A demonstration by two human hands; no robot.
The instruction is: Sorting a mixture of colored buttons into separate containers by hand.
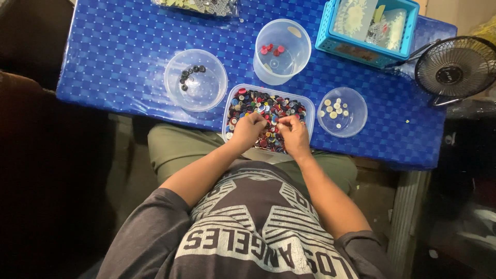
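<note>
Left hand and right hand: both curled, fingertips pinching among mixed coloured buttons inside a clear rectangular plastic tub; what each pinches is too small to tell.

Tub: at table's near edge, long axis running 9 to 3 o'clock.

Surface: blue checkered plastic-covered table; dark surroundings.

Around the tub: clear round bowl of black buttons at 10 o'clock; clear round cup of red buttons at 12; clear small bowl of cream buttons at 3; blue slotted basket and black desk fan at 2.

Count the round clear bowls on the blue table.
3: bowl with black buttons at left, taller tub with red buttons in the middle, small bowl with white buttons at right.
</note>
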